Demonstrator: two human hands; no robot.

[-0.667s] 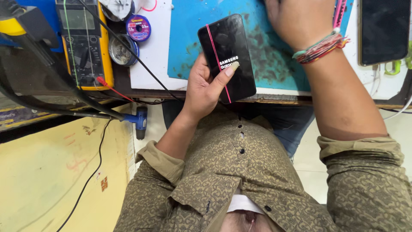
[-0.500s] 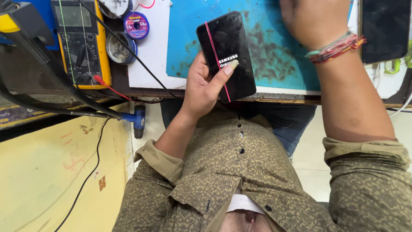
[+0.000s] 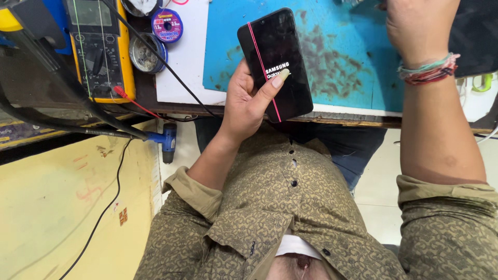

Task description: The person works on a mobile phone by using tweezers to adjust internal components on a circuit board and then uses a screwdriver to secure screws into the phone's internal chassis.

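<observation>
Closest to the camera is the person's olive patterned shirt [image 3: 290, 218]. Just above it the left hand [image 3: 244, 103] is wrapped around a black phone [image 3: 275, 62], palm behind it and thumb laid across the lower glass. The phone is held tilted over the near edge of the bench, clear of the surface as far as one can tell.

The phone's screen is lit with a start-up logo, and a thin pink line runs the length of the display. So the phone looks assembled and powering up, but that line suggests the display fault is not yet cleared.

Behind the phone lies a blue work mat [image 3: 342, 57], smeared dark in the middle. To the right of the phone and further off is the right hand [image 3: 420, 26], raised with thread bands at the wrist. Its fingers run out of the top of the view, so there is no telling whether it grips anything.

Left of the phone a small round tin [image 3: 147, 53] sits open with greyish matter inside, too dull to identify. Just beyond it lies a purple spool of wire [image 3: 167, 25]. Further left is a yellow meter [image 3: 98, 46] with its leads trailing.
</observation>
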